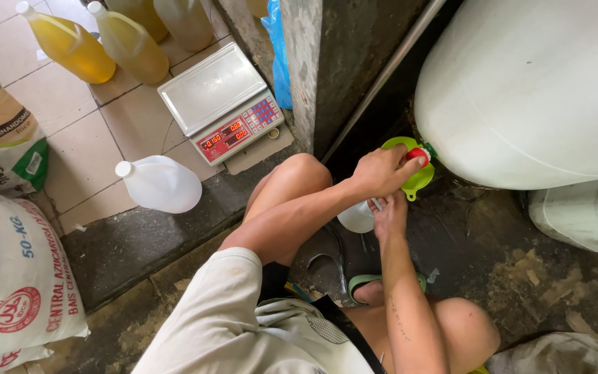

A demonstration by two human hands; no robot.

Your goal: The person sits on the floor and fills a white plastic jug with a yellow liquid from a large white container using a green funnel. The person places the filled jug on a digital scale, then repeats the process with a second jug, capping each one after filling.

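Green plastic is what both hands meet around: a funnel (415, 179) sits just under the red tap (418, 154) of a big white drum (527, 90). The left hand (382, 170) is closed on the red tap, fingers wrapped over it and the thumb near its tip, directly above the funnel. The right hand (390, 215) is just below and a little nearer to the person; it grips the neck of a white plastic jug (356, 217), and the funnel touches the top of this hand. How the funnel enters the jug is hidden by the fingers.

Well apart from the hands, to their left, an empty white jug (160, 183) lies on its side on the tiled floor. Beyond it stands a digital scale (219, 104) with a steel pan. Further from the hands, bottles of yellow liquid (70, 45) stand together, and printed sacks (8, 277) lean at the far left edge.
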